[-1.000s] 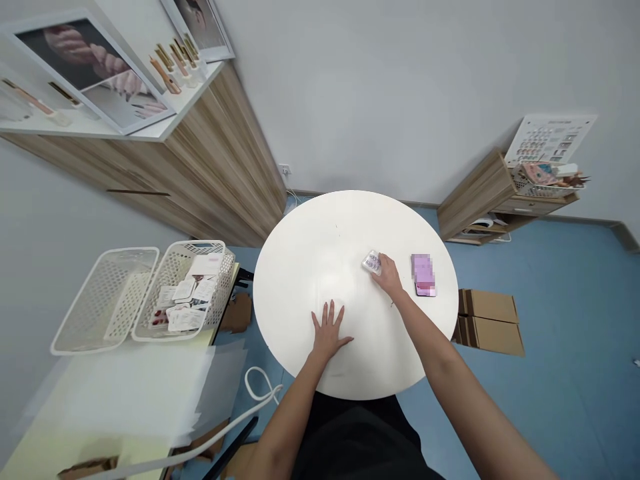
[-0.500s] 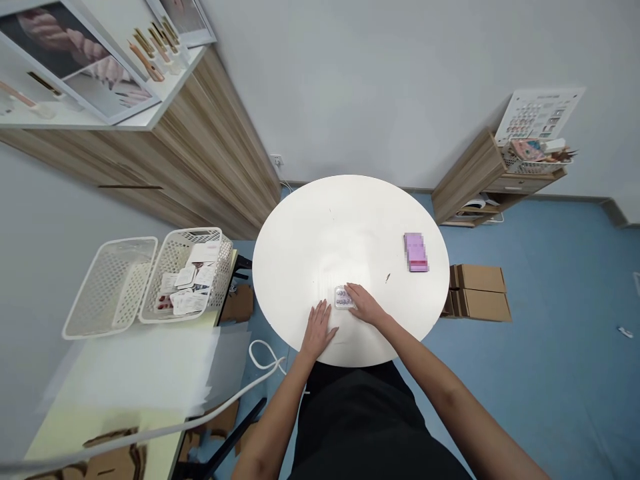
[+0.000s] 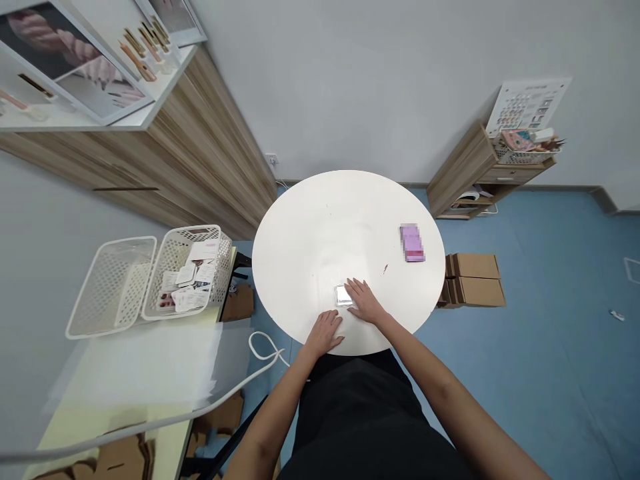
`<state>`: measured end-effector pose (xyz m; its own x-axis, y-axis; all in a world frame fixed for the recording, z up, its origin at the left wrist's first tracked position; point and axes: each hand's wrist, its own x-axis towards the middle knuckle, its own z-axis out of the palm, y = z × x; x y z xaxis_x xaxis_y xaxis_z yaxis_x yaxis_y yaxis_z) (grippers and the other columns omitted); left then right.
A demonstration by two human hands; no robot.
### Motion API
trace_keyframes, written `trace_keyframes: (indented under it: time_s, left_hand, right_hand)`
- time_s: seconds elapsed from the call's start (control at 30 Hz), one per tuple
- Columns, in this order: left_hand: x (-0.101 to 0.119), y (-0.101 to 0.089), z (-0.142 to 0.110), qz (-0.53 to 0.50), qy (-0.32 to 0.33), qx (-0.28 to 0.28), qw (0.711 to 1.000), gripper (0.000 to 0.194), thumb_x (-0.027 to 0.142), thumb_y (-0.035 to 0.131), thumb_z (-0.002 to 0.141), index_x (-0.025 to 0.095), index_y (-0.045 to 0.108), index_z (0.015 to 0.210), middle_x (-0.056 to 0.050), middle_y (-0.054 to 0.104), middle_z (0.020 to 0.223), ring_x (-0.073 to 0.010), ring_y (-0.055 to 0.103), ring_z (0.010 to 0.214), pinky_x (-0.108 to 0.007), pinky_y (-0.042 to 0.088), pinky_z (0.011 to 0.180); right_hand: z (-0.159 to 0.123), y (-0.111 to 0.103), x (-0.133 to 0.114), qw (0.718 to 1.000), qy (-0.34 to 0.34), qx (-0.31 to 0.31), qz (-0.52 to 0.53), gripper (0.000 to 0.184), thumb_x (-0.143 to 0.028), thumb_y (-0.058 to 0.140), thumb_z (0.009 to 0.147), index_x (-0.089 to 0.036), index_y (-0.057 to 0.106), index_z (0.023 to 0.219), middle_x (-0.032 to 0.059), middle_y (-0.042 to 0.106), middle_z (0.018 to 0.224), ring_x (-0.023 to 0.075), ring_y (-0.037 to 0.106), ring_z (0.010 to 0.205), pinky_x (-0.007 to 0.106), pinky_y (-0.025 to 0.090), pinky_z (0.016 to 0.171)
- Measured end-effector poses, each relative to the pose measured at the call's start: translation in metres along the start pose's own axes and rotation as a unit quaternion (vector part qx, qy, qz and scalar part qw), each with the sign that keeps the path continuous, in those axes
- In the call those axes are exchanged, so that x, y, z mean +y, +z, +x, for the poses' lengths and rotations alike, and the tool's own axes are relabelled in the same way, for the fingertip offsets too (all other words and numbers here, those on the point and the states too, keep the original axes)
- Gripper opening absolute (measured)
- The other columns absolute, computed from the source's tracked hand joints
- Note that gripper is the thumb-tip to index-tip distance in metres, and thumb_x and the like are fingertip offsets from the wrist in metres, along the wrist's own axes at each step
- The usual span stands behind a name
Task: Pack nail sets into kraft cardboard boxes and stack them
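Head view: small, clear-edged case [image 3: 343, 295]

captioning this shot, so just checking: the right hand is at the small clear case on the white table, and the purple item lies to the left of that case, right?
Not quite: the purple item lies to the right of the small clear case, as the head view shows. The right hand is indeed at the case, on the white table.

Near the front edge of the tabletop [image 3: 310, 213], the right hand [image 3: 366, 303] hides the right side of a small clear case [image 3: 342, 296], its contents indistinct. Toward the tabletop's right edge, blocky pixels blur a purple object [image 3: 412, 243]. The chart's print [image 3: 528, 103] is illegibly small. The view's left border crops a framed photo [image 3: 75, 57].
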<state>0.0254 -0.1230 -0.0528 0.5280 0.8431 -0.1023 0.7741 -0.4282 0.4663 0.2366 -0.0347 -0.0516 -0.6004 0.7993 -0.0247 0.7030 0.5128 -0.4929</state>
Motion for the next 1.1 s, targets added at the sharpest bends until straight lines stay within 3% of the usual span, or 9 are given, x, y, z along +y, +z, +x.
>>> trace_keyframes:
  time_s: [0.1, 0.17, 0.27, 0.37, 0.53, 0.73, 0.97, 1.1]
  left_hand:
    - [0.003, -0.002, 0.004, 0.02, 0.005, -0.009, 1.0, 0.029, 0.029, 0.055, 0.089, 0.026, 0.055, 0.118, -0.01, 0.054, 0.127, -0.0279, 0.049, 0.119, -0.045, 0.041, 0.1]
    - [0.004, -0.003, 0.008, 0.042, 0.004, -0.019, 0.999, 0.024, 0.021, 0.05, 0.089, 0.025, 0.058, 0.112, -0.009, 0.056, 0.122, -0.0269, 0.051, 0.114, -0.043, 0.043, 0.096]
    - [0.004, -0.004, 0.014, 0.06, -0.003, -0.023, 0.998, 0.021, 0.016, 0.044, 0.091, 0.023, 0.061, 0.1, -0.009, 0.059, 0.112, -0.026, 0.054, 0.105, -0.041, 0.046, 0.087]
    - [0.001, -0.007, 0.019, 0.019, -0.013, -0.012, 1.0, 0.021, 0.017, 0.041, 0.093, 0.021, 0.062, 0.093, -0.007, 0.062, 0.101, -0.0228, 0.058, 0.094, -0.036, 0.048, 0.08]
    - [-0.011, -0.023, 0.033, -0.075, -0.04, 0.03, 0.996, 0.024, 0.024, 0.04, 0.096, 0.021, 0.063, 0.101, -0.004, 0.067, 0.093, -0.0192, 0.063, 0.086, -0.031, 0.05, 0.076]
    - [-0.027, -0.047, 0.068, -0.107, -0.11, 0.06, 0.986, 0.025, 0.026, 0.041, 0.095, 0.023, 0.065, 0.099, -0.003, 0.071, 0.095, -0.0197, 0.065, 0.088, -0.032, 0.05, 0.078]
    - [-0.034, -0.039, 0.087, -0.057, -0.182, 0.096, 0.977, 0.025, 0.015, 0.042, 0.091, 0.023, 0.064, 0.1, -0.004, 0.069, 0.087, -0.0212, 0.063, 0.084, -0.036, 0.049, 0.08]
    - [-0.024, -0.032, 0.079, 0.008, -0.202, 0.155, 0.967, 0.027, 0.016, 0.042, 0.092, 0.018, 0.06, 0.112, -0.012, 0.065, 0.104, -0.0269, 0.059, 0.103, -0.048, 0.041, 0.1]
  right_hand:
    - [-0.024, -0.003, -0.011, 0.999, 0.006, 0.036, 0.017, 0.051, -0.031, 0.054, 0.089, -0.017, 0.044, 0.137, 0.0169, 0.052, 0.136, 0.0319, 0.045, 0.128, 0.051, 0.04, 0.104]
    - [-0.043, 0.0, -0.016, 0.999, 0.001, 0.026, 0.021, 0.044, -0.032, 0.056, 0.088, -0.016, 0.049, 0.128, 0.0163, 0.057, 0.125, 0.0313, 0.05, 0.117, 0.048, 0.046, 0.096]
    - [-0.065, 0.009, -0.019, 1.0, -0.009, -0.008, 0.002, 0.043, -0.033, 0.061, 0.084, -0.015, 0.053, 0.122, 0.0163, 0.057, 0.122, 0.0324, 0.051, 0.114, 0.048, 0.046, 0.094]
    - [-0.071, 0.012, -0.018, 1.0, 0.001, -0.016, -0.025, 0.033, -0.024, 0.058, 0.084, -0.015, 0.056, 0.116, 0.0158, 0.057, 0.122, 0.0313, 0.051, 0.113, 0.046, 0.045, 0.094]
    - [-0.052, -0.003, -0.011, 0.999, 0.039, 0.013, 0.008, 0.02, -0.013, 0.046, 0.087, -0.019, 0.06, 0.1, 0.0084, 0.064, 0.102, 0.0225, 0.058, 0.093, 0.036, 0.046, 0.084]
    - [-0.01, -0.02, 0.004, 0.982, 0.183, -0.007, 0.054, 0.016, -0.016, 0.047, 0.085, -0.021, 0.058, 0.096, 0.0025, 0.063, 0.094, 0.0169, 0.056, 0.083, 0.027, 0.04, 0.072]
    - [0.023, -0.024, 0.012, 0.964, 0.259, -0.039, 0.042, 0.008, -0.018, 0.051, 0.086, -0.02, 0.058, 0.084, 0.0026, 0.062, 0.091, 0.0149, 0.055, 0.08, 0.025, 0.034, 0.067]
    - [0.031, -0.023, 0.014, 0.957, 0.283, -0.057, 0.04, 0.015, -0.023, 0.049, 0.091, -0.019, 0.06, 0.081, 0.0028, 0.062, 0.09, 0.0134, 0.055, 0.075, 0.025, 0.034, 0.065]
